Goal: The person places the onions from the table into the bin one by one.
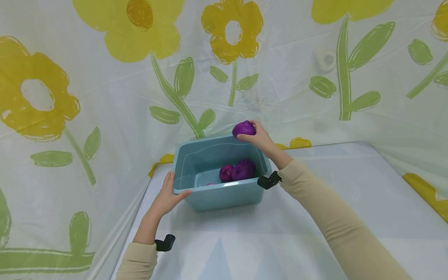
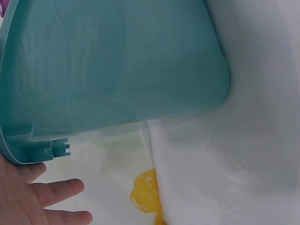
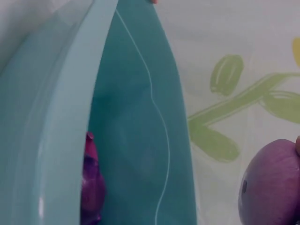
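Note:
A light-blue plastic bin (image 1: 224,194) stands on the white table. My right hand (image 1: 258,136) pinches a glossy purple onion (image 1: 244,128) above the bin's far right rim; the right wrist view shows this onion (image 3: 271,185) at its right edge, outside the bin wall. Inside the bin lie a magenta round piece (image 1: 226,173) and a darker purple piece (image 1: 245,170), with a sliver of another behind the near rim. My left hand (image 1: 167,197) touches the bin's near left corner, thumb along the front rim. In the left wrist view its fingers (image 2: 58,191) are straight and spread.
A white cloth with yellow flowers (image 1: 232,31) and green stems hangs behind and to the left of the table (image 1: 336,186). Both wrists wear black camera mounts (image 1: 269,180). The bin's near wall hides part of its floor.

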The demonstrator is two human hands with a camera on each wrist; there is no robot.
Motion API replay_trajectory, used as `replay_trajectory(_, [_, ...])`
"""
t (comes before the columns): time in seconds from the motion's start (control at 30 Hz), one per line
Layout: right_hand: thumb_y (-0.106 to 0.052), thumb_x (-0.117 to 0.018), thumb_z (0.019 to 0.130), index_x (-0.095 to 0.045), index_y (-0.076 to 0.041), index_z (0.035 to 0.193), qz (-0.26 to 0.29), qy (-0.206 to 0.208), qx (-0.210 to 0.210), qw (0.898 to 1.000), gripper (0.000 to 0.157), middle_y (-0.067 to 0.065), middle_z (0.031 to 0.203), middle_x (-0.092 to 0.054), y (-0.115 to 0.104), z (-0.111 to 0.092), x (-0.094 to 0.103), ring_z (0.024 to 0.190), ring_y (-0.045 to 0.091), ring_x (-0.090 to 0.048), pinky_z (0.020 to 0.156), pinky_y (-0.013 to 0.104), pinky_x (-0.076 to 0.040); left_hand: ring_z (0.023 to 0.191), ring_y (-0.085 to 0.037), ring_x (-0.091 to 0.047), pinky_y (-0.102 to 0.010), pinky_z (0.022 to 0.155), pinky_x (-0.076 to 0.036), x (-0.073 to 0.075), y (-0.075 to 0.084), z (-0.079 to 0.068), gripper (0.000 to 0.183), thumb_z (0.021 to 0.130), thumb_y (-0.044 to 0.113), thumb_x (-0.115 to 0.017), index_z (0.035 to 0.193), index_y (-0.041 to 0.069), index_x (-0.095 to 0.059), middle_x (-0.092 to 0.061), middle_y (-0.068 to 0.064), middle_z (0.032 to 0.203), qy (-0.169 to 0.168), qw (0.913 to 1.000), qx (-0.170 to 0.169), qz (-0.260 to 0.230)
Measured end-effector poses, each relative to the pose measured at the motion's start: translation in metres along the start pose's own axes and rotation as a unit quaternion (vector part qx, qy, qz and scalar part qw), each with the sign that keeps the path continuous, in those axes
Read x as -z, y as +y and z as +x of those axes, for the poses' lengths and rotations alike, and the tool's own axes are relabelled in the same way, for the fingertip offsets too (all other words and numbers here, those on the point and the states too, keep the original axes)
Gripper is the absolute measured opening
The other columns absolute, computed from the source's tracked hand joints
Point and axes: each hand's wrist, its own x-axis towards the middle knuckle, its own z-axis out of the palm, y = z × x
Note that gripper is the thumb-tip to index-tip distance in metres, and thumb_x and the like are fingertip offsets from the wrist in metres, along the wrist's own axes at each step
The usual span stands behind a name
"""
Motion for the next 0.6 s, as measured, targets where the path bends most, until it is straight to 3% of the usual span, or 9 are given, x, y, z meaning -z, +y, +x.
replay_trajectory(0.3, [-0.032, -0.059, 0.087, -0.018, -0.014, 0.146, 0.000, -0.022, 0.010, 1.000, 0.074, 0.014, 0.149, -0.024, 0.001, -0.002, -0.011, 0.131, 0.031, -0.032, 0.104, 0.050, -0.030, 0.135, -0.044, -0.016, -0.065, 0.096, -0.027, 0.000, 0.001, 0.000, 0.105, 0.079, 0.061, -0.057, 0.147, 0.007, 0.001, 0.007, -0.016, 0.153, 0.000, 1.0000, 0.004, -0.002])
replay_trajectory(0.6, [-0.032, -0.056, 0.089, -0.022, -0.015, 0.145, -0.004, -0.019, 0.024, 1.000, 0.067, 0.011, 0.148, -0.025, 0.004, -0.004, -0.008, 0.132, 0.030, -0.032, 0.103, 0.048, -0.032, 0.136, -0.043, -0.015, -0.065, 0.097, -0.025, 0.001, 0.000, 0.000, 0.105, 0.079, 0.060, -0.057, 0.147, 0.006, 0.001, 0.008, -0.016, 0.153, 0.000, 1.0000, -0.001, -0.001])
